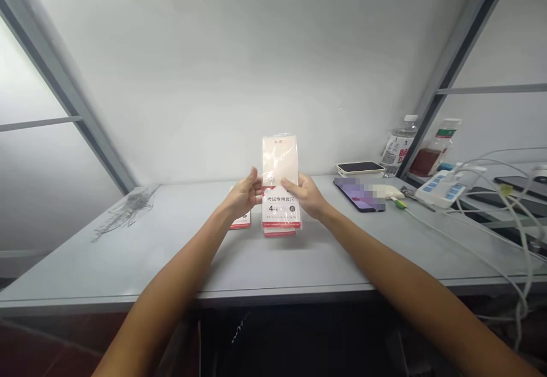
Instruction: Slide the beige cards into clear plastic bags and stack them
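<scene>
- Your right hand [308,196] grasps the clear-wrapped packet [280,163], with the thumb across its front and the other fingers partly hidden behind its right edge.
- Your left hand [243,196] is at the packet's left edge, thumb raised and fingers loosely curled; you cannot tell from here whether they touch or pinch it.
- The packet stands upright between your hands, printed face towards you, with its red band at the bottom.
- The step in hand looks like holding the packet up and steadying it, with your right hand seeming to do most of the work.
- From this pose, any next move would call for a firm right pinch and a settled left hand, since the glossy wrap could slide.
- Just under the packet's lower edge shows a second red band [280,233]; whether it belongs to another packet is unclear.
- Beyond your left wrist, a partly hidden red-edged packet [240,225] lies on the desk [179,263].
- Farther out on your right are a purple-screened phone [356,193], a pale-rimmed phone [361,168], a clear bottle [397,152] and a white power strip [442,190] among cables.
- Well to your left lies a dark, wiry tangle [134,203].
</scene>
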`<action>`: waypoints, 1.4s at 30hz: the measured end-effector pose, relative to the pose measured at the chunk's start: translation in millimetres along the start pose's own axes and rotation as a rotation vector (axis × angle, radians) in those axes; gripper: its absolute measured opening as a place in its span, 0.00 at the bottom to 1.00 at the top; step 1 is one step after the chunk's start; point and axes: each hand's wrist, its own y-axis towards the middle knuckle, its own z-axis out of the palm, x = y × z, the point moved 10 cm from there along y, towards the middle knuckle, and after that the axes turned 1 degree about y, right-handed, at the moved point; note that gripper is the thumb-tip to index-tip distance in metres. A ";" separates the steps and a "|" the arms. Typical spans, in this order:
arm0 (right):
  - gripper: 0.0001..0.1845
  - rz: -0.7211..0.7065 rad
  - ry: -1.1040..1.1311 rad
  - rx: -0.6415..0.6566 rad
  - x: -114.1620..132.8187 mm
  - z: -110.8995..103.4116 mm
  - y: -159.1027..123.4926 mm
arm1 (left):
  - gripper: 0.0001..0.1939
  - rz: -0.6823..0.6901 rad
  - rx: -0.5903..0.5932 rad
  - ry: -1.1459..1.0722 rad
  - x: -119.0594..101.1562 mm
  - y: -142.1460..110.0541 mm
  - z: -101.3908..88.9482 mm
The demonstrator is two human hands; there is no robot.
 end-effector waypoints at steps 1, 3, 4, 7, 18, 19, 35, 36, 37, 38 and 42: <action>0.19 0.002 -0.003 0.001 -0.3 0.1 -0.1 | 0.26 0.005 -0.003 0.010 -0.5 -0.1 0.1; 0.19 0.009 -0.018 0.010 -1.3 1.1 -0.4 | 0.20 0.016 -0.019 0.038 -1.1 -0.1 -1.1; 0.19 0.012 -0.029 0.017 -1.9 2.0 -0.5 | 0.18 0.019 -0.031 0.050 -0.8 0.0 -2.2; 0.17 0.002 -0.061 0.030 -2.2 3.8 -0.9 | 0.15 0.020 -0.046 0.067 1.5 0.6 -4.4; 0.17 -0.008 -0.083 0.061 -1.8 8.3 -1.6 | 0.13 0.079 -0.139 0.123 3.8 2.0 -9.5; 0.18 -0.006 -0.075 0.064 -2.0 8.8 -1.5 | 0.14 0.091 -0.163 0.126 3.4 2.0 -11.9; 0.18 0.001 -0.036 0.063 -1.7 7.8 -1.6 | 0.18 0.021 -0.055 0.018 7.6 2.3 -4.8; 0.18 0.005 -0.025 0.064 -1.9 7.9 -1.7 | 0.18 0.012 -0.049 0.020 8.8 2.5 -4.6; 0.17 0.010 -0.017 0.065 -2.4 8.0 -1.8 | 0.18 0.006 -0.044 0.021 9.8 2.7 -4.2; 0.17 0.017 -0.013 0.065 -3.2 8.0 -1.8 | 0.18 0.005 -0.043 0.019 10.3 2.9 -4.2; 0.18 0.032 -0.029 0.066 -5.5 8.4 -1.9 | 0.18 0.018 -0.068 0.020 10.2 3.3 -6.3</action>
